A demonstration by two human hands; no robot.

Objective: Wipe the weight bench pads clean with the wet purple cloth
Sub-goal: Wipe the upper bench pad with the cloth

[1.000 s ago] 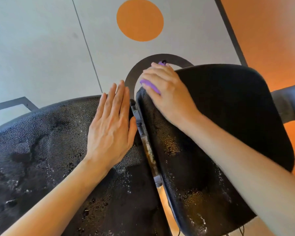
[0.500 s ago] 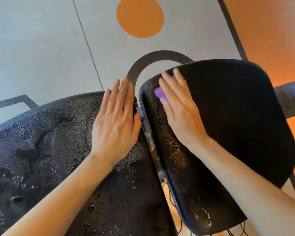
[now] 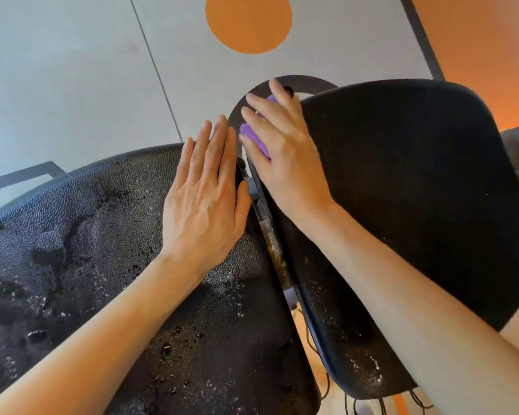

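Purple cloth (image 3: 256, 139) lies under our right hand (image 3: 285, 154) at the upper left corner of the right bench pad (image 3: 417, 190), just beside the gap between the two pads. Only small patches of it show between and under our fingers (image 3: 259, 107). Our right grip presses the cloth flat against the pad with fingers stretched out; we cannot tell whether the thumb curls round it. Our left hand (image 3: 206, 193) rests palm down on the left bench pad (image 3: 72, 250), fingers straight and together, its edge along the gap, holding nothing. The left pad is pebbled and wet, with dark patches and white flecks; the right pad shows droplets along its near left edge. A metal frame rail (image 3: 271, 235) runs in the gap between the pads. Beyond the pads lies a grey floor (image 3: 72, 70) with an orange circle (image 3: 248, 22).
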